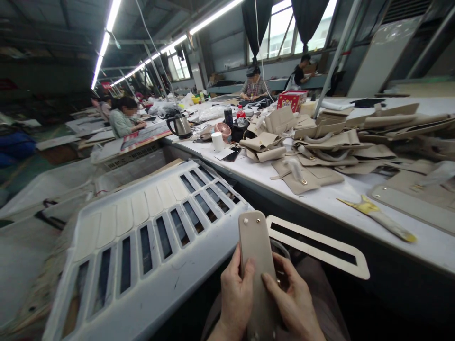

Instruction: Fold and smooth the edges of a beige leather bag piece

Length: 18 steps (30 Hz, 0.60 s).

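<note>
Between my hands, low in the middle, is a long beige leather bag panel (256,246) with a rounded top end. Two small studs, one pale and one brass, show near that end. My left hand (237,293) grips its left edge, thumb on the face. My right hand (293,296) closes on the right edge, its thumb also pressed on the face. Some metal parts by the right fingers are partly hidden. A cream slotted frame piece (320,244) juts out beyond the right hand; what holds it up cannot be seen.
On the left lies a white slotted plastic rack (149,284) with cream strips (138,206). The white table (320,208) bears piled beige bag pieces (327,147), a yellow-stained brush (380,220), a white cup (217,141) and a kettle (180,127). Several people work farther back.
</note>
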### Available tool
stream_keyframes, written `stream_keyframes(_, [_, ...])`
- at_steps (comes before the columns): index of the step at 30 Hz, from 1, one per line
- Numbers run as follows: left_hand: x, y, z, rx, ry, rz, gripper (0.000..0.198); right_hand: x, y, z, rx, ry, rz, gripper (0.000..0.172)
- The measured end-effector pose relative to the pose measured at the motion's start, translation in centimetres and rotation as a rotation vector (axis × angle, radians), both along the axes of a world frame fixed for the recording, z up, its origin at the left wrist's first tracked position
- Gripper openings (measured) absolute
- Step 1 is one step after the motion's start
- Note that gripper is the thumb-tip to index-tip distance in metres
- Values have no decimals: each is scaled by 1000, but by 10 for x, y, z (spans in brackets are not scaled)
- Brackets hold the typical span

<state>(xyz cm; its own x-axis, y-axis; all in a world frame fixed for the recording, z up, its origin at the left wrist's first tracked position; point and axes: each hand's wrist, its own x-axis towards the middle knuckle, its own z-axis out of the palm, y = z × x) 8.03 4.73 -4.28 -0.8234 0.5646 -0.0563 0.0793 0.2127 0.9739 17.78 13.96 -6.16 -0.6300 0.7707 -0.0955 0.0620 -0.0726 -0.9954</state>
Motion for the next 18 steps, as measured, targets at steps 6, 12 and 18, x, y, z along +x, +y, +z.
stream_keyframes(6, [-1, 2, 14, 4, 38, -12, 42, -21, 15, 24, 227, -145, 9, 30])
stream_keyframes(12, [-12, 4, 8, -57, 32, 74, 43, -43, 16, 28, 263, -131, -23, 33])
stream_keyframes(18, [-16, 5, 24, 44, -123, 77, 41, -54, 30, 38, 158, -75, 75, 40])
